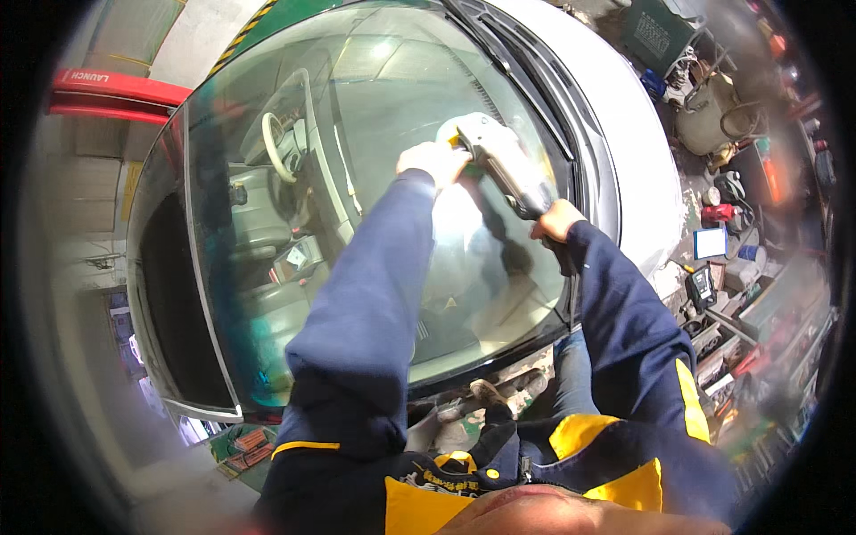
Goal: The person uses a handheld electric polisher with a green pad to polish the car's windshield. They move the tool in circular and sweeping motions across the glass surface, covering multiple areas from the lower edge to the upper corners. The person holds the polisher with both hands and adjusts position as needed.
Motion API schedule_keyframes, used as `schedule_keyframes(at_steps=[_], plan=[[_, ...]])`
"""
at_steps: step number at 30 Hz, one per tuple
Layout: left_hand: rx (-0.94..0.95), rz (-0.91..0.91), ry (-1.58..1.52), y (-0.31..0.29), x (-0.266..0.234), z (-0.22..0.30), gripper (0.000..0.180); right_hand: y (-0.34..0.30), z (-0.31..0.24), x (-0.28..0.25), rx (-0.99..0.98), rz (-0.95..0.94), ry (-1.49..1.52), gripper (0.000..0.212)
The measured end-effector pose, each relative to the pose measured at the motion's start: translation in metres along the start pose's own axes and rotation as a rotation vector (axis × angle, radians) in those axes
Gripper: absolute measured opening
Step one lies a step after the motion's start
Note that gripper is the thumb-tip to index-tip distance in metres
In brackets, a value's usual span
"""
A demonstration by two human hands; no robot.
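Note:
A white and dark power polisher [506, 162] lies across the car's windshield [392, 98], its round head toward the middle of the glass. My left hand [434, 163] is closed by the head, on what looks like a yellow-trimmed front handle. My right hand [557, 220] wraps round the dark rear end, near the windshield's right edge. A dark cord seems to run down from that end past my right sleeve. Whether the pad presses on the glass is hidden under the tool. Bright glare and a hazy film show on the glass around it.
The car's white hood [637, 134] and black wiper [477, 36] border the glass on the right. Through it show a steering wheel [270, 147] and seats. A red lift arm [120, 94] stands at far left. Tools, boxes and a tank [713, 116] crowd the right side.

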State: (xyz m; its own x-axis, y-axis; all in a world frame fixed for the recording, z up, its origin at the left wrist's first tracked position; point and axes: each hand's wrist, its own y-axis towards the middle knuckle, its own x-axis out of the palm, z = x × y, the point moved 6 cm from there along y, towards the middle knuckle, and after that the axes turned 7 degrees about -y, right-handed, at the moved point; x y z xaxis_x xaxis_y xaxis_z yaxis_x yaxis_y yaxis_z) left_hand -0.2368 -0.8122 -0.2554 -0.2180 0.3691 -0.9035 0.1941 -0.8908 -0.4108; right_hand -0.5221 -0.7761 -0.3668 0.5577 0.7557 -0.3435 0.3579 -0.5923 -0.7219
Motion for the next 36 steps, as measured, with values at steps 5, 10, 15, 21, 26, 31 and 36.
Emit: schedule_keyframes(at_steps=[5, 10, 15, 21, 26, 31, 36], plan=[[0.059, -0.035, 0.033, 0.040, 0.017, 0.051, 0.063, 0.010, 0.036, -0.034, 0.038, 0.033, 0.026, 0.022], [0.001, -0.048, 0.048, 0.042, -0.010, 0.006, 0.067, 0.036, -0.010, -0.020, -0.049, 0.035, -0.012, 0.026], [-0.101, -0.003, 0.104, 0.008, -0.052, -0.066, 0.070, 0.042, -0.083, 0.007, -0.096, -0.064, -0.082, 0.027], [-0.288, 0.027, 0.038, -0.054, -0.073, -0.138, 0.071, 0.016, -0.147, 0.049, -0.226, -0.117, -0.167, 0.029], [-0.413, 0.146, 0.044, -0.114, -0.096, -0.195, 0.071, 0.010, -0.203, 0.085, -0.339, -0.172, -0.310, 0.029], [-0.568, 0.239, 0.095, -0.171, -0.116, -0.228, 0.063, -0.001, -0.249, 0.131, -0.440, -0.151, -0.416, 0.037], [-0.326, 0.632, 0.028, -0.200, -0.107, -0.214, 0.052, 0.013, -0.234, 0.104, -0.358, -0.105, -0.340, 0.035]])
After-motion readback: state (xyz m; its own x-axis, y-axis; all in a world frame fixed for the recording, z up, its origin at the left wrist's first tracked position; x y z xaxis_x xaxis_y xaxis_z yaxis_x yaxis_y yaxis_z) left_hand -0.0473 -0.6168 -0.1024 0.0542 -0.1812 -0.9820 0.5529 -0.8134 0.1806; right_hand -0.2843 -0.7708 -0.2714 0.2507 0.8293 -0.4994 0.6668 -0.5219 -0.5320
